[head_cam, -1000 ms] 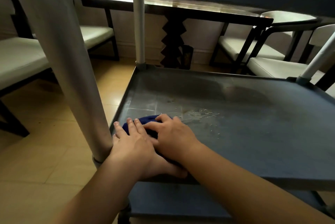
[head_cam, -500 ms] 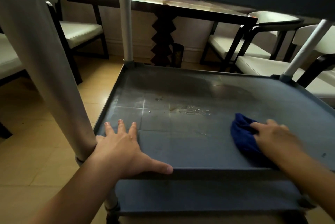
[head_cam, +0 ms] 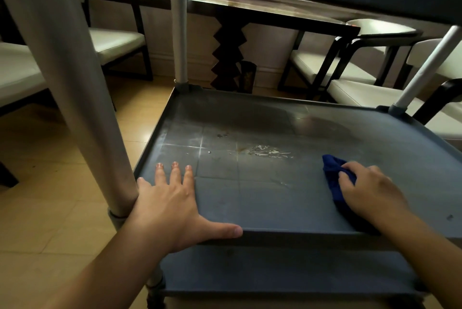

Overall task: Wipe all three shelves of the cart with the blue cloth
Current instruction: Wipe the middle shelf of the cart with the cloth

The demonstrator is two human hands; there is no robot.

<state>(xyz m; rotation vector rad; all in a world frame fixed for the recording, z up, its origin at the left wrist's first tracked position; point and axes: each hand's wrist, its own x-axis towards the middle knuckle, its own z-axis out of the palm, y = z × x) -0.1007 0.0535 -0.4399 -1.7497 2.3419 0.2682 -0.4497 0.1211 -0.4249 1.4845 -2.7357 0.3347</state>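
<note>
The blue cloth [head_cam: 336,181] is held bunched in the right hand [head_cam: 370,191] on the middle shelf [head_cam: 275,198]; the left hand [head_cam: 170,203] is spread flat, its grip empty. Residue [head_cam: 267,151] is left mid-shelf, so 1 shelf is judged unfinished, with the bottom shelf [head_cam: 287,273] possibly still due.

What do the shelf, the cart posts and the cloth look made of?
Shelf: probably moulded grey plastic, matte, with a raised rim and scuffs. Post: likely metal tube, smooth pale satin sheen. Cloth: soft blue fabric, bunched into folds under the right hand.
</note>
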